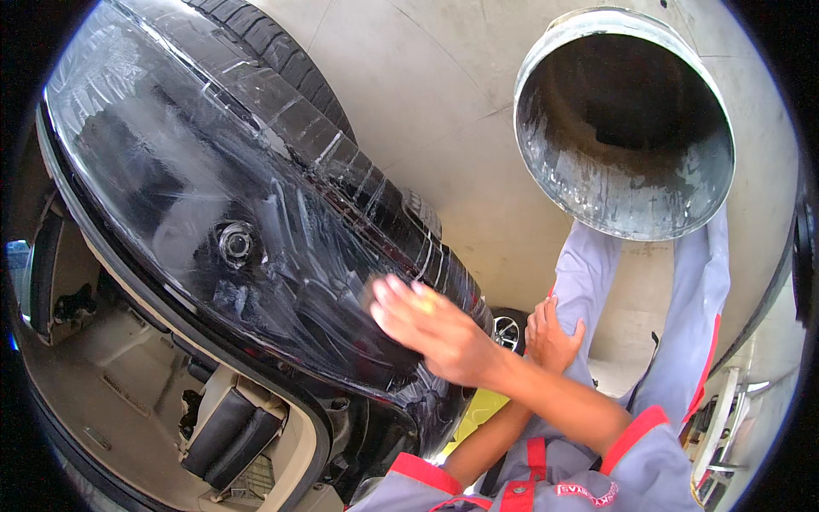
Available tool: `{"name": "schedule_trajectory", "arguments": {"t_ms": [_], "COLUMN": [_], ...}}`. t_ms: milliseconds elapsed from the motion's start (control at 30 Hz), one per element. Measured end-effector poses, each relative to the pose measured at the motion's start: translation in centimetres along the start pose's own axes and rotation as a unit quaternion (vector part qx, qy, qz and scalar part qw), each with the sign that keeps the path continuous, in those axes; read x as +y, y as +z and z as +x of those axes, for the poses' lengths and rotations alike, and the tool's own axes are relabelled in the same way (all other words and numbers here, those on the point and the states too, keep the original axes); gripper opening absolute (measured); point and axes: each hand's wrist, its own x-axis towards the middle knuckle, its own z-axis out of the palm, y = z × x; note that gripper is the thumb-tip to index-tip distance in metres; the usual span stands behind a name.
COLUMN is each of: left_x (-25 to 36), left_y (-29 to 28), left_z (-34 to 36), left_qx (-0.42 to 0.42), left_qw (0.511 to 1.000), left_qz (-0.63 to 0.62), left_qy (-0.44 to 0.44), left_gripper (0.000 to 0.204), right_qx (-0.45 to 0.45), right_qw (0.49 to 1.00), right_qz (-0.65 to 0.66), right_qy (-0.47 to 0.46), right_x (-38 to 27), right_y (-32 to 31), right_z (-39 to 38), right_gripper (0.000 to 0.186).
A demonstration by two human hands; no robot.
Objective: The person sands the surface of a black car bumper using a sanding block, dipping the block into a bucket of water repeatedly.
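A glossy black car body panel [281, 247] slants across the left, streaked with whitish wet-looking smears. My right hand [435, 333] is on its lower part, fingers bent and pressed together against the surface. Some yellow shows at those fingers, but what they hold is hidden and blurred. Crossing beneath the right forearm, my left arm leads to my left hand [553, 337], which lies on my grey trouser leg [589, 264] with fingers spread and nothing in them. A round ringed fitting [236, 245] sits in the panel, up and left of my right hand.
A big, stained metal bucket [627, 209] is at the upper right, its dark mouth facing me, over my lower legs. Behind the panel are a black tyre [273, 51] and pale floor [426, 111]. The car's beige interior [128, 392] opens at lower left. A spoked wheel [508, 333] shows past my wrist.
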Motion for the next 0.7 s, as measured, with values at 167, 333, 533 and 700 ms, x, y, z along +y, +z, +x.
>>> {"name": "schedule_trajectory", "arguments": {"t_ms": [167, 333, 533, 700], "left_x": [-0.2, -0.4, -0.8, -0.7], "left_y": [-0.1, -0.2, -0.3, -0.5], "left_z": [0.2, 0.4, 0.7, 1.0], "left_qx": [-0.016, -0.01, -0.013, 0.006], "left_qw": [1.0, 1.0, 1.0, 1.0], "left_qz": [0.007, -0.003, 0.006, -0.004], "left_qy": [-0.01, 0.002, 0.001, 0.018], "left_gripper": [0.067, 0.067, 0.067, 0.065], "right_qx": [0.037, 0.01, 0.03, 0.009], "right_qw": [0.999, 1.0, 0.999, 1.0], "right_qz": [0.006, 0.013, 0.013, 0.002], "right_qy": [-0.025, -0.012, -0.008, 0.01], "right_x": [0.7, 1.2, 1.4, 1.2], "right_y": [0.4, 0.1, 0.0, 0.2], "right_z": [-1.4, 1.4, 0.4, -0.7], "right_gripper": [0.051, 0.051, 0.052, 0.053]}}
